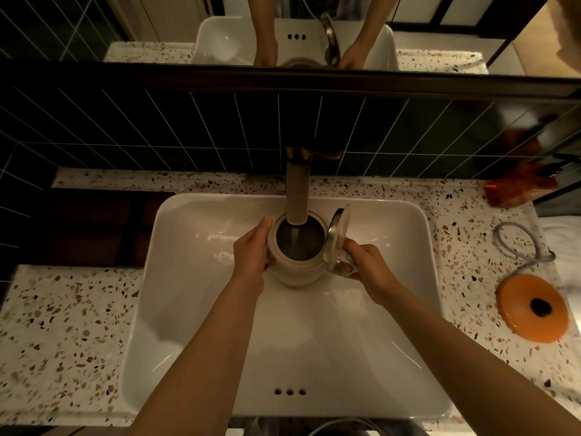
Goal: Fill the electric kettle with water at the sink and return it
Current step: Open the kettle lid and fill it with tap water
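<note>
Your left hand (251,253) cups the kettle (295,256), right hand (367,265) grips its handle mid-frame; overfilling under the faucet (297,187) risks spilling.

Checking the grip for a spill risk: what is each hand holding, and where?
Both hold the kettle: left hand on its side wall, right hand on the handle.

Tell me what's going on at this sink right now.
A person is filling a cream electric kettle under the faucet, held over the white sink. The left hand steadies the kettle's body; the right hand grips the handle. The lid is flipped open and water runs into the opening. The orange kettle base, with its cord, waits on the countertop to the right.
</note>
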